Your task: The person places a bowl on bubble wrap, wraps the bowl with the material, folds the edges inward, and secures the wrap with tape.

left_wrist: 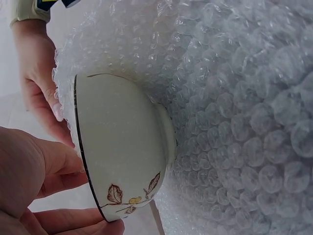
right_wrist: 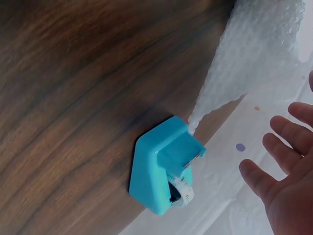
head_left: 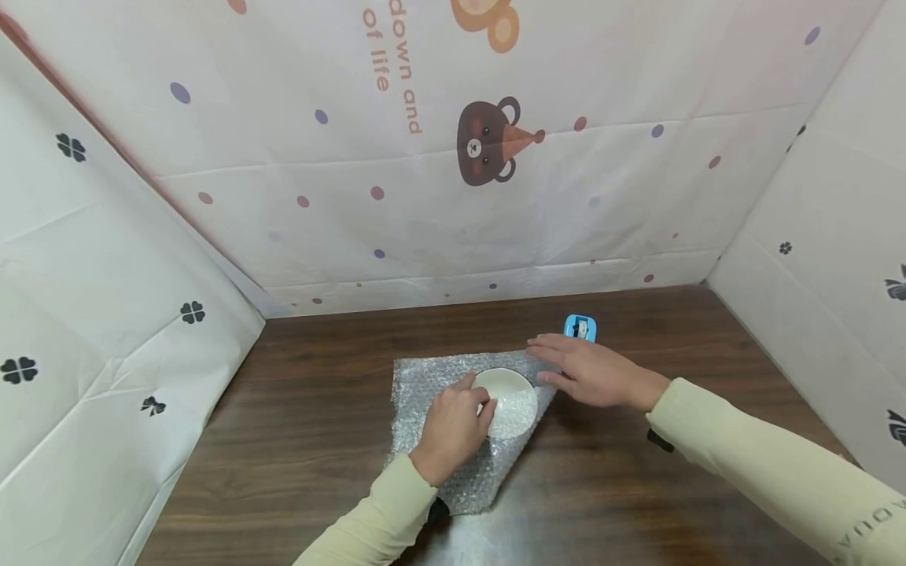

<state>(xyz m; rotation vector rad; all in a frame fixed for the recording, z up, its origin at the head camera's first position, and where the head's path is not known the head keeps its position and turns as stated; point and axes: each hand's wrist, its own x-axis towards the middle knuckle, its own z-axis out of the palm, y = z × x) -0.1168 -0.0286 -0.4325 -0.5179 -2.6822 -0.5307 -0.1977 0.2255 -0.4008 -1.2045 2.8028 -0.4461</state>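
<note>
Cream right sleeve (head_left: 764, 464) nearest, my right hand (head_left: 587, 369) is straight-fingered at one edge of the bubble wrap (head_left: 419, 381); my left hand (head_left: 453, 428) pinches the leaf-patterned bowl (left_wrist: 120, 132) standing on it. Wrapping seems underway; that edge probably needs folding inward.

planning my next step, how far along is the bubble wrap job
Done: the bowl sits on the bubble wrap. In hand: the left hand grips the bowl's rim; the right hand is at the wrap's far right corner. Probably left: covering the bowl, since part of its inside shows bare, then perhaps taping, with the blue tape dispenser nearby.
</note>
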